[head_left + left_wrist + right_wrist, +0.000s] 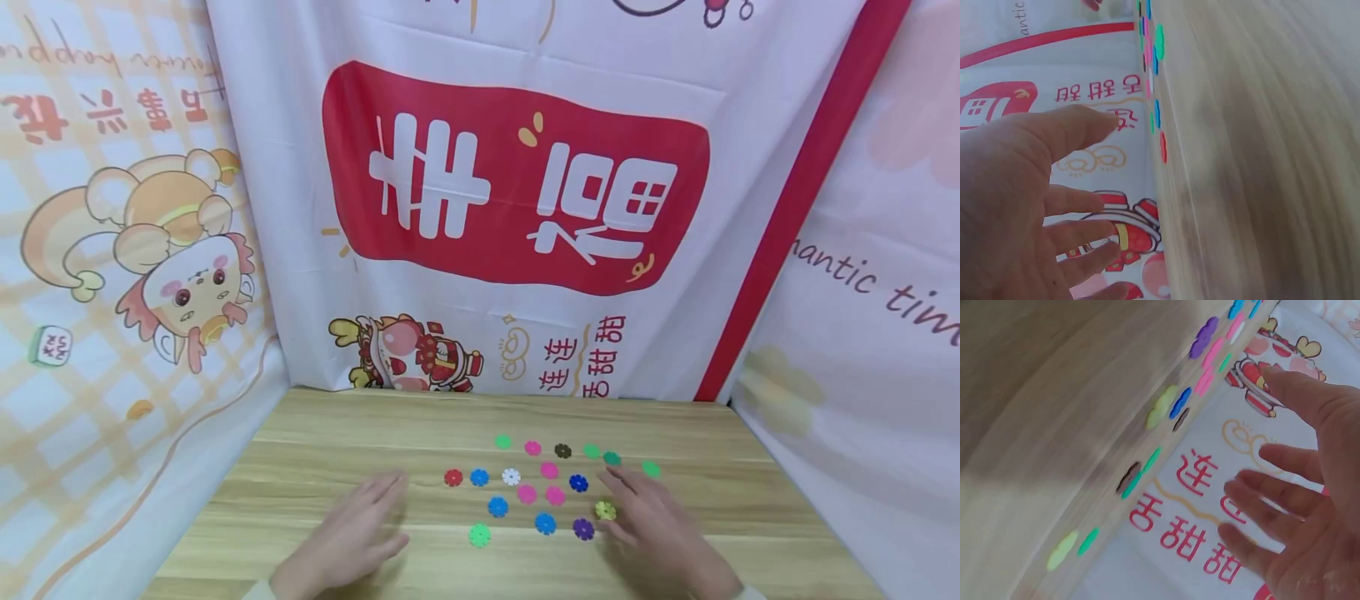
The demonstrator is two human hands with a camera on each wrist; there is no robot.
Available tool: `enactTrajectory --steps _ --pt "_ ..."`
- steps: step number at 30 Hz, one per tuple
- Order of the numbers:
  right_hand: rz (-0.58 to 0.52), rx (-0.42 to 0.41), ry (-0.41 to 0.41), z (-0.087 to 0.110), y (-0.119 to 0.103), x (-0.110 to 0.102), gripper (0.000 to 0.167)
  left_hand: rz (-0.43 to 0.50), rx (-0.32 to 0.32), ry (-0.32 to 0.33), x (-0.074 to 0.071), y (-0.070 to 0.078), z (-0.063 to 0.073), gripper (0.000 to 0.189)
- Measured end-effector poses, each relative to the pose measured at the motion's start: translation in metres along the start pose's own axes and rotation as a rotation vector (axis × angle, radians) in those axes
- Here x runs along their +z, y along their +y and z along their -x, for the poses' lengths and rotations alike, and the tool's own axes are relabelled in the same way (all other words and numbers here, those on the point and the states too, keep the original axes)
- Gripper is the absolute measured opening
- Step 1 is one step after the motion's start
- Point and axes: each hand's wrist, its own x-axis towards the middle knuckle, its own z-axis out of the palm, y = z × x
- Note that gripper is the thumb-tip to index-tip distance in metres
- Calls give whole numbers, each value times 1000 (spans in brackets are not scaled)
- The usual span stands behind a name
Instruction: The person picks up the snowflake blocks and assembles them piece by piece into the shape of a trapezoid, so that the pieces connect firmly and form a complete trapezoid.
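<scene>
Several small flower-shaped plastic discs lie spread over the wooden table (315, 450). The left hand (352, 533) is held left of them, fingers extended and nothing in its grasp; the red disc (453, 477) and a bright green disc (479, 535) are nearest. The right hand (660, 529) is over the right side of the spread, fingers loosely extended, beside a yellow disc (606, 510) and a purple disc (583, 529). A brown disc (1129, 478) and a yellow-green disc (1062, 550) in the right wrist view are hidden under that hand in the head view.
A white cloth with a red printed banner (517, 179) hangs behind the table's back edge. Patterned cloths stand as walls at left (135, 250) and right (862, 317). Further discs, including white (511, 477) and dark blue (578, 482), lie between the hands.
</scene>
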Motion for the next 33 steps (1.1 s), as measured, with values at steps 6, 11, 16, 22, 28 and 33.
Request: enactTrajectory --steps 6,11,16,22,28,33 --pt "-113 -147 5 -24 -14 7 54 136 33 -92 11 9 -18 66" --pt "-252 -227 -95 -44 -34 17 47 184 32 -191 21 23 -33 60" --pt "-315 -255 -192 -64 -56 28 45 184 53 -214 30 36 -45 53" --pt "-371 -248 -267 -89 -74 37 43 162 98 -214 34 49 -61 43" --pt "-395 -289 -258 -109 -84 52 39 167 90 -267 44 57 -80 39" --pt "-366 -301 -265 -116 -86 65 34 182 112 -302 52 59 -92 26"
